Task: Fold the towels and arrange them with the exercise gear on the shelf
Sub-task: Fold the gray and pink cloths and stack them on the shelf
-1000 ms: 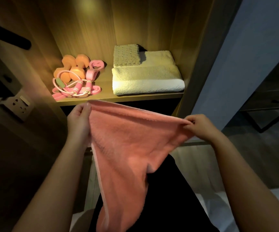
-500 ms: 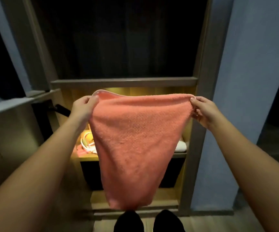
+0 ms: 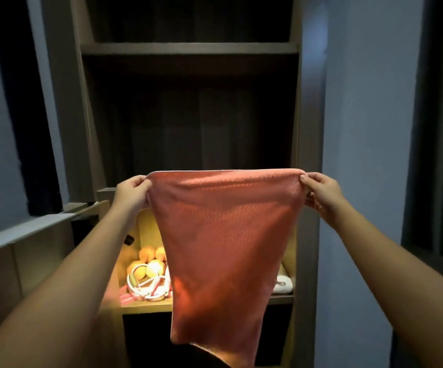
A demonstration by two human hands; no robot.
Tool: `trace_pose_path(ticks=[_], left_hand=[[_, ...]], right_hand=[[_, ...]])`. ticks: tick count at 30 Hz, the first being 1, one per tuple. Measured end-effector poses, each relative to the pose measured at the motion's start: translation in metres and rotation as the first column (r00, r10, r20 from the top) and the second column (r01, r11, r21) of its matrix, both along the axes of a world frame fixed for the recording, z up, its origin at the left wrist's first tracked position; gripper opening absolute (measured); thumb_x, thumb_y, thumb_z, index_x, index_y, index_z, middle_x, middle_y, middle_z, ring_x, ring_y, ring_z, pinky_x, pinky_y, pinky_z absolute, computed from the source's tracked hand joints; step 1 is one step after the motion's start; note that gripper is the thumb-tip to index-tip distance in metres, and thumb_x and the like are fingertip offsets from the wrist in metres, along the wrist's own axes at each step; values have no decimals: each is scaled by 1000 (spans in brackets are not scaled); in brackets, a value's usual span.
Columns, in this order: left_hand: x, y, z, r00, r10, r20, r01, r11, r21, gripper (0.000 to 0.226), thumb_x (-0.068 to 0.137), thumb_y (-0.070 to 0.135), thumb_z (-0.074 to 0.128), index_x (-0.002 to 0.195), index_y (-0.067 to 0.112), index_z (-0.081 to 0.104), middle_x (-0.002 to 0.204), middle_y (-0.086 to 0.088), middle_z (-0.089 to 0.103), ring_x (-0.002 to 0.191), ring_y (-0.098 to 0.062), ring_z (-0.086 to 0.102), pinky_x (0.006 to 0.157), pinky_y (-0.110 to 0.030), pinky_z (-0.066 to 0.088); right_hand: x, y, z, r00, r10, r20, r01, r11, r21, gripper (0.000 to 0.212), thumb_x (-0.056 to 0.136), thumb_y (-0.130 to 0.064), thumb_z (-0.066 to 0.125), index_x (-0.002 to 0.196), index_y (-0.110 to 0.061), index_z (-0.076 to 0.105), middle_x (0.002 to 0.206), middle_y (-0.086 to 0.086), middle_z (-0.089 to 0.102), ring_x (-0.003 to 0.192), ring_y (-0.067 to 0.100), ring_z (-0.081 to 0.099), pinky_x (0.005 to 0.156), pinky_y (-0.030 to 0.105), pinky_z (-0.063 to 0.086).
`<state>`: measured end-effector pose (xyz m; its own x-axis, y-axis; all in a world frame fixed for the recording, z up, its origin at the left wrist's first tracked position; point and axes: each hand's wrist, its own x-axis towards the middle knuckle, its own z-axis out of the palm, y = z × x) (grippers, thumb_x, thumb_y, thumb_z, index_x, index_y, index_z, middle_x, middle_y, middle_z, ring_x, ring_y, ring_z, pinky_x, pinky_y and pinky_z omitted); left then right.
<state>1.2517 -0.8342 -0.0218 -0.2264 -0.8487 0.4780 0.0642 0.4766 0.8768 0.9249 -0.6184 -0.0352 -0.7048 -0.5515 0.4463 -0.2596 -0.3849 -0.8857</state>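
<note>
i hold the coral towel (image 3: pixel 225 235) hanging open, left hand (image 3: pixel 132 193) and right hand (image 3: pixel 321 193) well apart, each pinching a top corner. below my hands, the lit shelf (image 3: pixel 146 308) already carries orange dumbbells (image 3: pixel 148 264), pink-and-white cords (image 3: pixel 146 288) and a white towel (image 3: pixel 284 285). my judgement: folding and placing this towel remain.

Coral towel (image 3: pixel 223 235): 1, terry, hanging full length and tapering downward, its 2 top corners pinched by the left hand (image 3: pixel 131 193) and the right hand (image 3: pixel 321 193), held up in front of the shelf.
Lit shelf (image 3: pixel 146 306): wood.
Orange dumbbells (image 3: pixel 148 264): at shelf left, count unclear.
Pink-and-white cords (image 3: pixel 146 286): coiled, in front of the dumbbells.
White towel (image 3: pixel 284 285): folded, shelf right, mostly hidden.
</note>
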Motion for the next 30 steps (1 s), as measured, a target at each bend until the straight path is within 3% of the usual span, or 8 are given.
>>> trace_pose_path(ticks=[5, 7, 10, 14, 18, 21, 26, 30], left_hand=[[25, 30, -30, 988, -133, -79, 136, 990, 24, 18, 99, 17, 52, 88, 18, 66, 74, -1, 64, 65, -14, 58, 58, -26, 46], [36, 45, -41, 956, -230, -182, 243, 968, 55, 21, 99, 12, 49, 84, 17, 62, 60, 6, 58, 52, -7, 51, 48, -19, 41], [54, 68, -51, 885, -358, -299, 384, 923, 30, 25, 100, 15, 45, 78, 20, 56, 54, 10, 50, 46, -1, 45, 42, -13, 37], [59, 89, -63, 872, -351, -341, 395, 916, 69, 22, 100, 19, 47, 81, 20, 59, 60, 8, 55, 51, -3, 51, 48, -14, 44], [50, 85, -97, 940, -213, -266, 258, 954, 151, 16, 94, 16, 56, 82, 16, 66, 66, 7, 61, 59, -5, 56, 52, -17, 47], [38, 67, -152, 990, -84, -111, 111, 959, 262, 14, 89, 18, 61, 80, 16, 72, 78, 2, 68, 70, -10, 59, 62, -26, 46], [16, 45, -286, 925, -23, 378, -142, 904, 403, 22, 90, 28, 56, 86, 15, 73, 93, -5, 70, 91, -24, 63, 86, -41, 53], [5, 48, -372, 863, -41, 504, -259, 820, 510, 23, 95, 26, 49, 91, 11, 66, 96, -12, 66, 86, -28, 60, 77, -40, 50]], right_hand=[[22, 41, -45, 987, 144, 78, -136, 986, -94, 11, 94, -19, 61, 89, -13, 69, 66, -7, 66, 57, 4, 58, 49, 17, 47], [28, 57, -57, 977, 200, 77, -193, 977, -93, 20, 95, -21, 58, 98, -5, 69, 81, 3, 66, 70, 11, 58, 55, 20, 46], [42, 76, -64, 960, 278, 35, -273, 956, -110, 48, 96, -23, 47, 126, 14, 49, 108, 19, 54, 94, 28, 49, 74, 35, 43], [63, 90, -69, 937, 349, -23, -350, 931, -107, 50, 98, -30, 45, 128, 9, 49, 104, 14, 50, 91, 23, 49, 78, 37, 43], [62, 88, -102, 903, 404, 145, -401, 915, -47, 32, 95, -27, 51, 112, -2, 60, 72, -2, 59, 61, 6, 56, 53, 20, 47], [51, 75, -155, 916, 256, 308, -308, 942, 133, 38, 94, -19, 56, 120, 7, 58, 86, 12, 55, 76, 19, 52, 61, 29, 42], [57, 60, -281, 880, -101, 464, -167, 849, 501, 12, 87, -12, 64, 92, -5, 73, 90, 12, 70, 80, 22, 63, 71, 35, 49], [64, 52, -357, 880, -239, 410, -131, 709, 693, 14, 87, -16, 61, 89, -8, 73, 91, 9, 70, 82, 22, 61, 70, 34, 49]])
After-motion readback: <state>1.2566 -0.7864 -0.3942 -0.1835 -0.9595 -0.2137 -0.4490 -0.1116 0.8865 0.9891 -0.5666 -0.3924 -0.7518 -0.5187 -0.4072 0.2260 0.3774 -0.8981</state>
